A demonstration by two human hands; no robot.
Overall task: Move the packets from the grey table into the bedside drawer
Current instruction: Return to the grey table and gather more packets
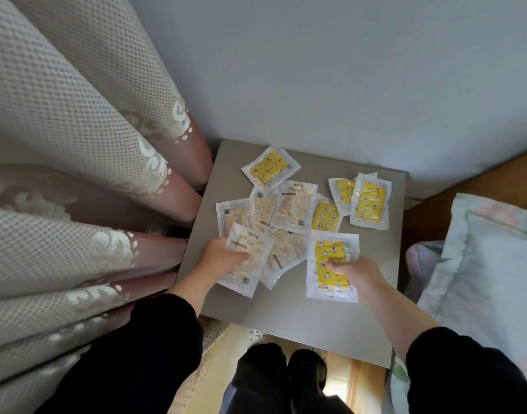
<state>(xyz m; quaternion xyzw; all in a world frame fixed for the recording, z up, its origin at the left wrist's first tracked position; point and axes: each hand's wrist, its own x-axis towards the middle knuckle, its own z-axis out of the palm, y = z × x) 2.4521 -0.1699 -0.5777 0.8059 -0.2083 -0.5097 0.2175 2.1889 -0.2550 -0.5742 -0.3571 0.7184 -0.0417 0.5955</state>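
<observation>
Several clear packets with yellow star-patterned contents lie scattered on the grey table [289, 312]. My left hand [219, 256] grips a pale face-down packet [247, 261] at the table's left edge. My right hand [356, 271] pinches a yellow packet [328, 264] near the front right. A yellow packet [269, 168] lies at the back, two overlapping ones [370, 201] at the right, and a pile of face-down packets [292, 207] fills the middle. No drawer is visible.
Patterned curtains [77, 174] hang close on the left of the table. A bed with a floral pillow [489, 264] borders the right side. A pale wall [316, 70] stands behind. My legs and feet [286, 380] are at the table's front edge.
</observation>
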